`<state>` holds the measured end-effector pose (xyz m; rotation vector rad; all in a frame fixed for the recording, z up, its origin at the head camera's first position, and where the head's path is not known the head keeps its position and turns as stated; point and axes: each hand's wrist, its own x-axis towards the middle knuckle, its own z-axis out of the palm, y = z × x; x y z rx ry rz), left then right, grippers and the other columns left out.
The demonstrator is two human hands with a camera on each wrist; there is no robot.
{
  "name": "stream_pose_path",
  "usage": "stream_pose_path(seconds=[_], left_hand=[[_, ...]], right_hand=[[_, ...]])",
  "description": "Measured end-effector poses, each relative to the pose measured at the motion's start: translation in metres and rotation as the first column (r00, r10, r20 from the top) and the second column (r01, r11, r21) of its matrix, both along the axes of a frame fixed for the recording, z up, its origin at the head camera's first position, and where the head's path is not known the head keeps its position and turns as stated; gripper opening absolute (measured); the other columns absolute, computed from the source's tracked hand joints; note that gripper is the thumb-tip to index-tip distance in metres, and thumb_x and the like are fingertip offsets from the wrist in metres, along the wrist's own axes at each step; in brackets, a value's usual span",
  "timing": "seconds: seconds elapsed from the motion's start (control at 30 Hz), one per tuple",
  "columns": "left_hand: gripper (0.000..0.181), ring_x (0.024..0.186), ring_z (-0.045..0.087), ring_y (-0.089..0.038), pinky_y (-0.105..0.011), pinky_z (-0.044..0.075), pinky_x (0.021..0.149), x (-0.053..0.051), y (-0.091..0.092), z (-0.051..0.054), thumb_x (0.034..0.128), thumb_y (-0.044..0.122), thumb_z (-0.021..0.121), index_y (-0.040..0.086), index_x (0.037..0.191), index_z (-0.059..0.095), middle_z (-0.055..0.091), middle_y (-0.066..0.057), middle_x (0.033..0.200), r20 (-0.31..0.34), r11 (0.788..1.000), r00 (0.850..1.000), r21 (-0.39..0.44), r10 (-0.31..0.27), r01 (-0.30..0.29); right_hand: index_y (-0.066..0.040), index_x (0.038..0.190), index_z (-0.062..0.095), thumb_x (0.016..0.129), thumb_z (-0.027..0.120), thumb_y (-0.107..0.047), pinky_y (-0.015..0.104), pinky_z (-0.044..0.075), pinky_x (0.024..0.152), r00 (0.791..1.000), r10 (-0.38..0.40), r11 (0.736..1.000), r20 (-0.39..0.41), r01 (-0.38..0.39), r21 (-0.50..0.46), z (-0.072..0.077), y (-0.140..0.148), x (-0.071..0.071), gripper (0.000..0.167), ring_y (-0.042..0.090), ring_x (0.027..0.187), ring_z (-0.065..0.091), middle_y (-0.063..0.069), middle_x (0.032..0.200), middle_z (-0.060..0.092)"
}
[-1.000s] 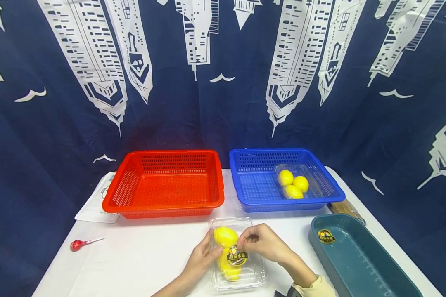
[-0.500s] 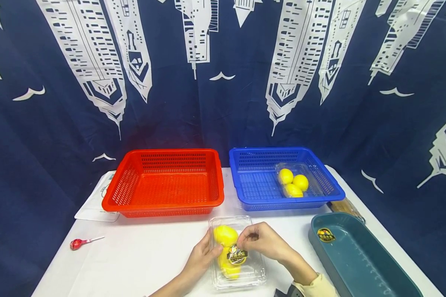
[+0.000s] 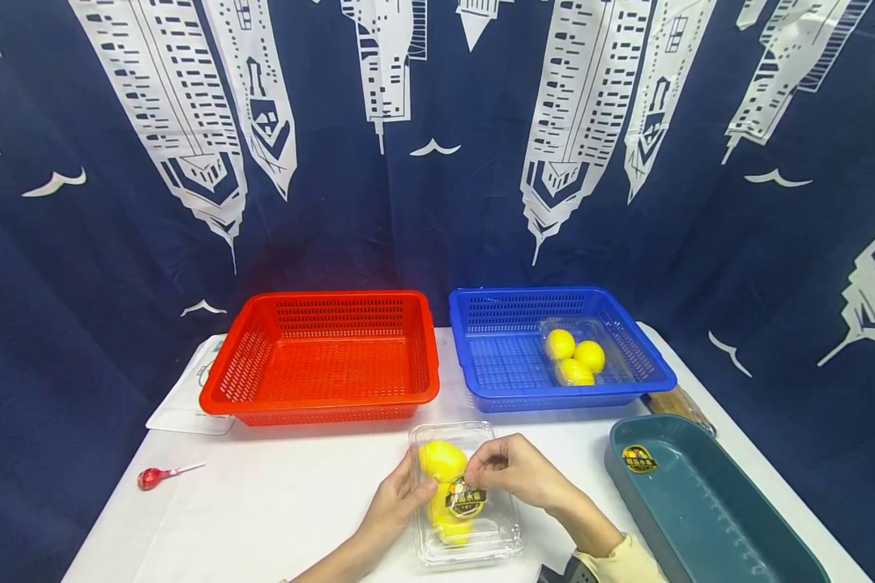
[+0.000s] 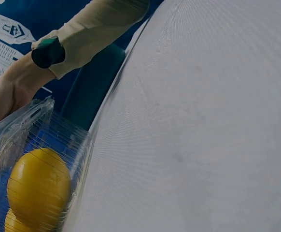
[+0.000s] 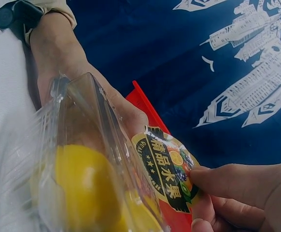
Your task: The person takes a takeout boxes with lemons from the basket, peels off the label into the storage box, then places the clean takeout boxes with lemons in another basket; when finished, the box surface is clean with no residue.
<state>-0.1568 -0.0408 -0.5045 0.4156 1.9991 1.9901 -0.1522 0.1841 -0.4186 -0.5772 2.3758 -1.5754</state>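
Observation:
A clear plastic clamshell box (image 3: 497,541) with yellow lemons (image 3: 441,460) inside lies on the white table, its lid down. My left hand (image 3: 390,512) grips the box's left side, thumb over the lid. Above the lid my right hand (image 3: 521,478) pinches the edge of a round black-and-gold fruit sticker (image 5: 162,169) between thumb and fingers. In the right wrist view the sticker stands at a slant by the lid; how much of it touches the plastic I cannot tell. The left wrist view shows a lemon (image 4: 39,186) through the ribbed wall, with the left fingers mostly out of frame.
Behind stand a red basket (image 3: 321,413) and a blue basket (image 3: 554,398), which holds another clear box of lemons (image 3: 576,360). At right is a dark teal tray (image 3: 722,502) with a similar sticker (image 3: 638,459) on its wall. A red lollipop (image 3: 150,478) lies at left.
Both hands and the box keep nearly the same place. The sticker's face tilts slightly under the right fingers; the whole head view has drifted a little.

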Motion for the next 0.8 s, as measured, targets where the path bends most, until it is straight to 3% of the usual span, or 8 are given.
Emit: stream_pose_path(seconds=[0.3, 0.63, 0.8], left_hand=[[0.08, 0.144, 0.023, -0.045, -0.047, 0.026, 0.116, 0.001, 0.0, 0.002, 0.0974, 0.027, 0.056, -0.008, 0.152, 0.01, 0.01, -0.026, 0.159, -0.027, 1.0, 1.0, 0.004, 0.001, -0.001], [0.081, 0.145, 0.021, -0.044, -0.049, 0.023, 0.116, 0.001, -0.001, 0.002, 0.0971, 0.028, 0.057, -0.007, 0.153, 0.01, 0.009, -0.025, 0.16, -0.013, 1.0, 1.0, -0.007, 0.003, -0.003], [0.08, 0.144, 0.021, -0.045, -0.048, 0.023, 0.116, 0.001, 0.0, 0.001, 0.0971, 0.026, 0.057, -0.008, 0.152, 0.01, 0.009, -0.026, 0.159, -0.011, 1.0, 1.0, 0.004, 0.003, -0.003]], right_hand=[[0.009, 0.089, 0.069, 0.083, 0.067, -0.003, 0.018, 0.053, 0.067, 1.0, -0.008, 1.0, 0.022, 0.008, -0.007, 0.002, 0.002, 0.002, 0.014, 0.002, 0.07, 0.06, 0.016, 0.082, 0.071], [0.005, 0.09, 0.07, 0.085, 0.068, -0.008, 0.018, 0.053, 0.069, 0.999, 0.004, 1.0, 0.041, -0.005, 0.029, 0.002, 0.003, 0.002, 0.014, 0.002, 0.071, 0.06, 0.01, 0.083, 0.071], [0.004, 0.089, 0.071, 0.086, 0.069, -0.01, 0.018, 0.053, 0.068, 1.0, 0.015, 0.997, 0.01, -0.015, 0.074, 0.014, 0.014, 0.002, 0.014, 0.002, 0.071, 0.06, 0.011, 0.083, 0.071]])
